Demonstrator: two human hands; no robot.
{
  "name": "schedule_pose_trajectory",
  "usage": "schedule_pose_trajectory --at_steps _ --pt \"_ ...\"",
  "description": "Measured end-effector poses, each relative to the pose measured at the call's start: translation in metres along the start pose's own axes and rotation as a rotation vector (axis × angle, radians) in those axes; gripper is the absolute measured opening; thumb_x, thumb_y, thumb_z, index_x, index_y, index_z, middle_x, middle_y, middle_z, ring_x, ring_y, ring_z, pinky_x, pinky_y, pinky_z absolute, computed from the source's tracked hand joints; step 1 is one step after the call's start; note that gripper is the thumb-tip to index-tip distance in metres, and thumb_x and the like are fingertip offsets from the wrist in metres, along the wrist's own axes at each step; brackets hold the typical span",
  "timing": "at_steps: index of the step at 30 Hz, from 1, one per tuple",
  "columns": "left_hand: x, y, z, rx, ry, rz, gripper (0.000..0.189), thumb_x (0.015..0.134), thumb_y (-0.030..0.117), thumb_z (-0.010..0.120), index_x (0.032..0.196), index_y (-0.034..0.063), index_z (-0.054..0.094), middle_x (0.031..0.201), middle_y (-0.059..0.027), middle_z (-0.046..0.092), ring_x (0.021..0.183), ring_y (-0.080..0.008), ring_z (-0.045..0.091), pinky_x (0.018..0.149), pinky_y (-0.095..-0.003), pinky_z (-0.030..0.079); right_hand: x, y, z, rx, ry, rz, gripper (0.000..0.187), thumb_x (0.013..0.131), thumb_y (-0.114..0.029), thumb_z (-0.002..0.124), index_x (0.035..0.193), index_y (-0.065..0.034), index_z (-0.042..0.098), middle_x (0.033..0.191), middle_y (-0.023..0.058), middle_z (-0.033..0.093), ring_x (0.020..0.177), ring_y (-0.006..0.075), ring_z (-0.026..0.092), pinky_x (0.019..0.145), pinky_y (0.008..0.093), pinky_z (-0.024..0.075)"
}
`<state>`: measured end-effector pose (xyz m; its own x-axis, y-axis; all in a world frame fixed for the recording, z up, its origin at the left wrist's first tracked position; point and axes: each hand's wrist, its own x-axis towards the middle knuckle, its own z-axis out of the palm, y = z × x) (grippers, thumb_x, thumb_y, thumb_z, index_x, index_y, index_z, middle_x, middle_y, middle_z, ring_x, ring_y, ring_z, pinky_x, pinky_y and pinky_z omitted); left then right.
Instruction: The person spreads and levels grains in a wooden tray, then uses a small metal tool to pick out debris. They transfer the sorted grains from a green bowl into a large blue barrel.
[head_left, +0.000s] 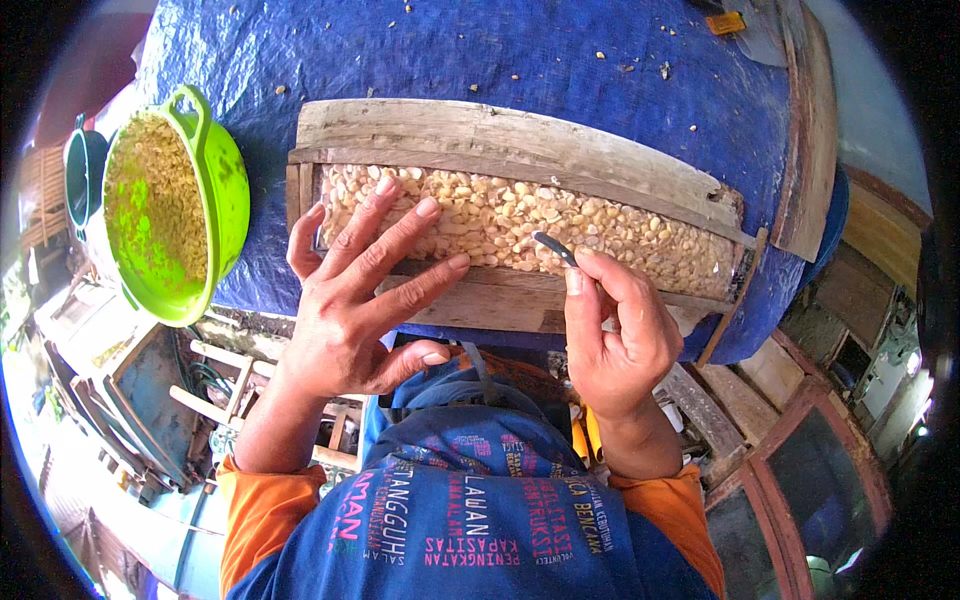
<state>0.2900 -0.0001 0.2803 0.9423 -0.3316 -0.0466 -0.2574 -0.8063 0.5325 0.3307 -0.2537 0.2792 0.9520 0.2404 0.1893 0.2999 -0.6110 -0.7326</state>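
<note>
A long clear plastic pack of pale split beans (487, 214) lies in a wooden frame (465, 127) on a blue tarpaulin. My left hand (352, 292) rests with fingers spread on the left part of the pack, its thumb apart near the frame's front edge. Between thumb and forefinger, my right hand (619, 322) pinches a small dark tool (555, 247) with a pale tip, perhaps a small blade. The tool's tip is over the beans right of the middle; whether it touches the plastic, I cannot tell.
A bright green plastic basin (232, 187) with more beans stands at the left, beside a dark green container (82, 176). A thin wooden stick (735, 300) lies across the frame's right end. Near the tarpaulin's (555, 45) right edge are a wooden board (810, 142) and a small orange packet (725, 23).
</note>
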Motion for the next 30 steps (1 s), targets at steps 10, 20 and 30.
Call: schedule_pose_trajectory --at_steps 10,20,30 --pt "-0.003 -0.002 -0.003 0.007 -0.013 0.000 0.059 0.091 0.071 0.054 0.129 0.0293 0.072 0.152 -0.0086 0.052 0.146 -0.0324 0.041 0.119 -0.0545 0.009 -0.002 -0.002 -0.009 -0.041 0.039 0.025 0.021 0.087 0.001 0.075 0.108 -0.0018 0.071 0.090 0.0125 0.074 0.069 0.0191 0.070 0.058 0.0292 0.0542" --pt "-0.015 -0.018 -0.010 0.027 0.013 -0.031 0.060 0.091 0.072 0.052 0.128 0.0297 0.073 0.151 -0.0093 0.053 0.144 -0.0328 0.045 0.118 -0.0544 0.011 0.000 -0.003 -0.003 -0.004 0.039 0.051 0.019 0.087 0.002 0.074 0.106 -0.0023 0.072 0.089 0.0092 0.073 0.062 0.0120 0.064 0.055 0.0261 0.0504" --pt "-0.016 -0.020 -0.012 0.003 0.004 -0.026 0.060 0.091 0.071 0.054 0.129 0.0288 0.072 0.151 -0.0086 0.054 0.144 -0.0316 0.044 0.118 -0.0544 0.011 0.008 -0.019 0.018 -0.031 -0.062 -0.042 0.022 0.084 0.000 0.077 0.105 -0.0029 0.071 0.090 0.0120 0.075 0.074 0.0250 0.072 0.065 0.0340 0.0569"
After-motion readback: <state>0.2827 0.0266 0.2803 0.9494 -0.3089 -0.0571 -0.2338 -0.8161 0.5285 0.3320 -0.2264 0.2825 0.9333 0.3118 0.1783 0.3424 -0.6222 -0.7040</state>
